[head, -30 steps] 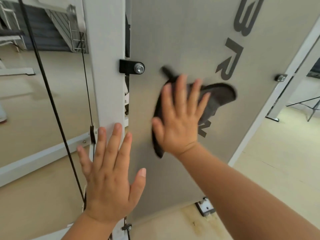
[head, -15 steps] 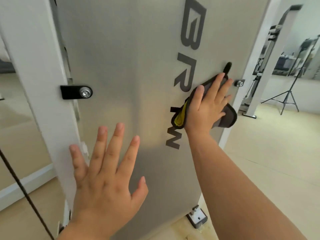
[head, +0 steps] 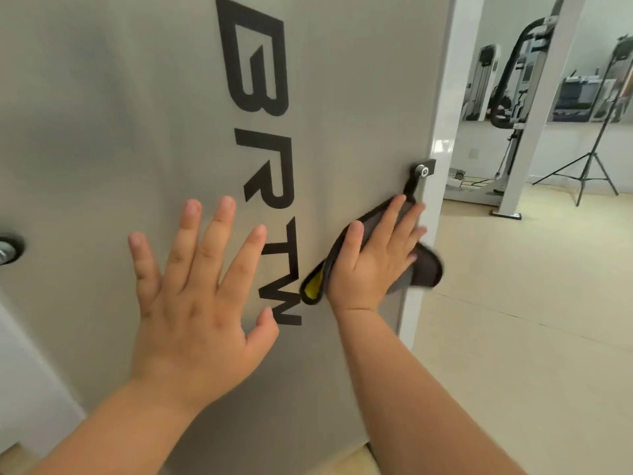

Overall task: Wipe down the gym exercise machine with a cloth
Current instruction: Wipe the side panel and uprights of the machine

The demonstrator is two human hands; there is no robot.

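The gym machine's grey panel (head: 120, 132) with large black letters fills the left and middle of the head view. My right hand (head: 373, 255) lies flat on a dark grey cloth (head: 424, 269) with a yellow underside, pressing it against the panel's right edge just below a black bracket with a bolt (head: 423, 171). Part of the cloth hangs past the edge to the right. My left hand (head: 195, 296) rests open and flat on the panel beside the letters, fingers spread, holding nothing.
A white upright post (head: 442, 114) borders the panel on the right. Behind it stand another white post (head: 534, 108), other gym machines (head: 510, 80) and a black tripod (head: 589, 166) on a beige floor (head: 531, 320). A second bolt (head: 7, 250) sits at the far left.
My right hand has swept the cloth from the panel's left side across to its right edge. The view has shifted right along the panel, and my left hand stays open on it.
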